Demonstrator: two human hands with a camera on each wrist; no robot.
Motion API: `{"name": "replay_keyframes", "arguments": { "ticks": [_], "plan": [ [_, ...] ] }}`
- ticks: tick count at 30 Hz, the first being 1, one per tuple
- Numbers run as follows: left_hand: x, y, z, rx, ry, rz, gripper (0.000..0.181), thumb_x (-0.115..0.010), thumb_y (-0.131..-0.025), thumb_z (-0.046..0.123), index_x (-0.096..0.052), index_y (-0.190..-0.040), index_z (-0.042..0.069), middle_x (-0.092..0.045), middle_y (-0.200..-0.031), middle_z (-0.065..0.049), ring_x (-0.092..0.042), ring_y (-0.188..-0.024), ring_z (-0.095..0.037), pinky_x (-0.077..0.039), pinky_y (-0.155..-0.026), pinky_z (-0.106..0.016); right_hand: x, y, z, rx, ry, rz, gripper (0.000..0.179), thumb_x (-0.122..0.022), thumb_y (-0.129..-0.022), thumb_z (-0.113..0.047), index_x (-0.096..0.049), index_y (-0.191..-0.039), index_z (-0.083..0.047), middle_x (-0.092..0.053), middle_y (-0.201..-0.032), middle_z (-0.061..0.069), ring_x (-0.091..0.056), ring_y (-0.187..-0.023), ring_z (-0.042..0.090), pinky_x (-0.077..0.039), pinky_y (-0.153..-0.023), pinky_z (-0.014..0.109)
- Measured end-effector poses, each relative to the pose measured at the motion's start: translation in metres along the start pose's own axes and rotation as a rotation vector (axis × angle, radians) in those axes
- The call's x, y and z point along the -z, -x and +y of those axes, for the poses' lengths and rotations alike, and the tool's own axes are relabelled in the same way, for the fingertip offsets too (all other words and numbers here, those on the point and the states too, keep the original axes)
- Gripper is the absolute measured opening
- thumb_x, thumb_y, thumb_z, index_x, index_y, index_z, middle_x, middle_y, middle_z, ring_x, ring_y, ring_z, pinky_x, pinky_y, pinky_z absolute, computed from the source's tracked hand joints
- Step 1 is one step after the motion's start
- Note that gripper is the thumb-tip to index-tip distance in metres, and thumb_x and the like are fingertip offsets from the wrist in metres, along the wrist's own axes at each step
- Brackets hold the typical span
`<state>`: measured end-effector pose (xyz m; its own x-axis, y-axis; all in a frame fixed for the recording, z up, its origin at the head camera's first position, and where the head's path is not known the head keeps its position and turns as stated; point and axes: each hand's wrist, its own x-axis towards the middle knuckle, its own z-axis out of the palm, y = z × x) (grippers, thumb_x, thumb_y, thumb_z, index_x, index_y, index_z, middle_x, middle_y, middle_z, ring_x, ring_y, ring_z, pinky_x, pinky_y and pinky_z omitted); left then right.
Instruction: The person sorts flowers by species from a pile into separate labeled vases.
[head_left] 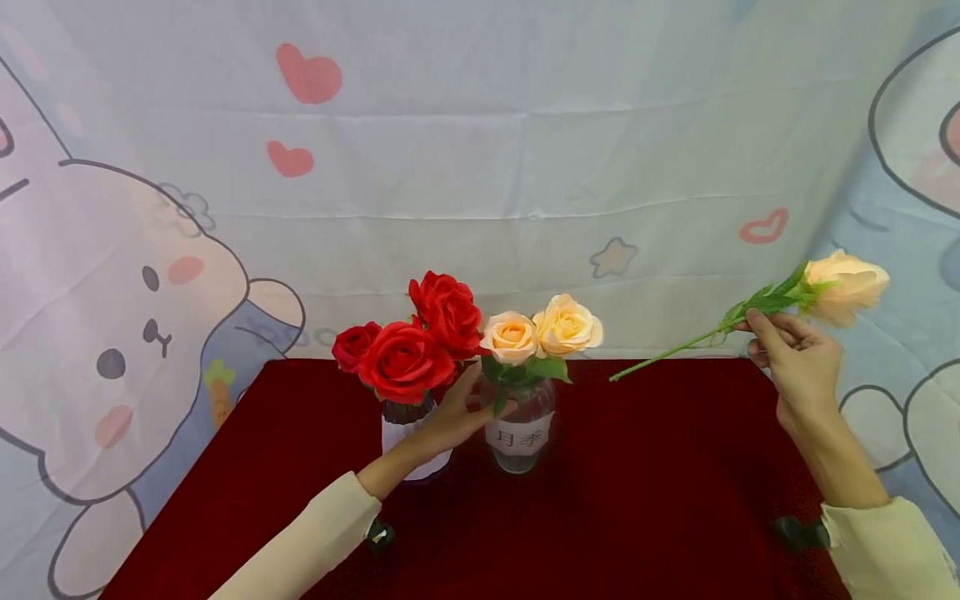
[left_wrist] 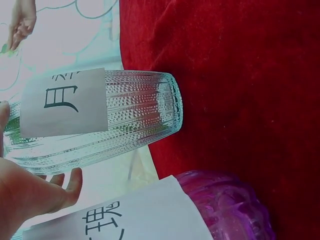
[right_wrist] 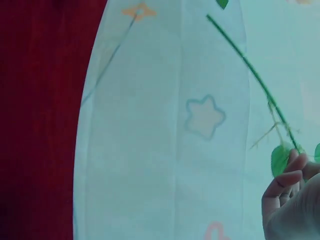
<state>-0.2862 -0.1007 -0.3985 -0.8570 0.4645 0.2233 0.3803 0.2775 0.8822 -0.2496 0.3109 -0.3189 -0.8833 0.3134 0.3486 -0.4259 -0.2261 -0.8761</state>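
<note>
In the head view, my left hand (head_left: 457, 418) grips the upper part of a clear ribbed glass vase (head_left: 517, 463), thumb and fingers on either side. A white paper label (left_wrist: 65, 102) with black characters is stuck on this vase. Two peach roses (head_left: 567, 325) with green leaves stand in it. Off to the right, my right hand (head_left: 808, 360) pinches the green stem of another peach rose (head_left: 846, 283) just below its bloom. That rose is held up in the air, head to the right, bare stem end pointing down-left toward the vase.
Left of the clear vase, behind my left forearm, stands a purple-based vase (left_wrist: 227, 202) with a white label, holding several red roses (head_left: 407, 360). Dark red cloth (head_left: 637, 500) covers the table. A cartoon-printed curtain (head_left: 480, 167) hangs behind and at both sides.
</note>
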Motion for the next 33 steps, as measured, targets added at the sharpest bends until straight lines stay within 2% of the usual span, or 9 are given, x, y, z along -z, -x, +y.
{"name": "replay_keyframes", "arguments": {
  "ticks": [9, 16, 21, 28, 33],
  "plan": [
    [-0.001, -0.002, -0.010, -0.040, -0.015, 0.030, 0.074, -0.070, -0.096, 0.027, -0.031, -0.159, 0.027, -0.039, -0.159, -0.002, -0.041, -0.145, -0.027, -0.042, -0.114, -0.057, -0.054, -0.008, 0.005, 0.140, -0.033, 0.054, 0.013, -0.077, -0.090, -0.009, -0.072, -0.084, 0.003, -0.077, -0.073, 0.002, -0.059, -0.049, 0.010, -0.046, -0.049, 0.016],
    [0.001, -0.002, -0.008, -0.040, -0.014, 0.036, 0.076, -0.071, -0.095, 0.033, -0.030, -0.159, 0.027, -0.038, -0.160, -0.001, -0.041, -0.145, -0.026, -0.043, -0.114, -0.056, -0.083, -0.011, 0.008, 0.260, -0.068, 0.043, 0.017, -0.074, -0.092, -0.008, -0.071, -0.084, 0.006, -0.076, -0.071, 0.003, -0.055, -0.046, 0.009, -0.041, -0.047, 0.017],
    [-0.001, -0.002, -0.008, -0.062, 0.002, 0.026, 0.073, -0.071, -0.096, 0.031, -0.032, -0.157, 0.026, -0.040, -0.158, -0.001, -0.043, -0.144, -0.025, -0.045, -0.113, -0.054, -0.091, -0.016, 0.011, 0.273, -0.104, 0.069, 0.017, -0.076, -0.091, -0.010, -0.070, -0.082, 0.003, -0.076, -0.070, 0.003, -0.054, -0.045, 0.008, -0.040, -0.047, 0.016],
    [-0.002, -0.001, -0.012, -0.038, 0.004, 0.023, 0.072, -0.071, -0.095, 0.029, -0.034, -0.157, 0.026, -0.041, -0.157, -0.001, -0.042, -0.144, -0.024, -0.044, -0.114, -0.053, -0.085, -0.021, 0.008, 0.256, -0.136, 0.108, 0.019, -0.077, -0.090, -0.011, -0.070, -0.081, 0.004, -0.076, -0.070, 0.004, -0.054, -0.044, 0.010, -0.040, -0.047, 0.016],
    [-0.001, 0.001, -0.010, -0.057, 0.010, 0.025, 0.071, -0.070, -0.096, 0.024, -0.034, -0.157, 0.023, -0.040, -0.158, -0.004, -0.042, -0.144, -0.028, -0.045, -0.113, -0.055, -0.092, -0.021, 0.012, 0.247, -0.115, 0.073, 0.019, -0.077, -0.091, -0.012, -0.071, -0.081, 0.004, -0.076, -0.070, 0.003, -0.054, -0.046, 0.010, -0.041, -0.047, 0.015]
  ]
}}
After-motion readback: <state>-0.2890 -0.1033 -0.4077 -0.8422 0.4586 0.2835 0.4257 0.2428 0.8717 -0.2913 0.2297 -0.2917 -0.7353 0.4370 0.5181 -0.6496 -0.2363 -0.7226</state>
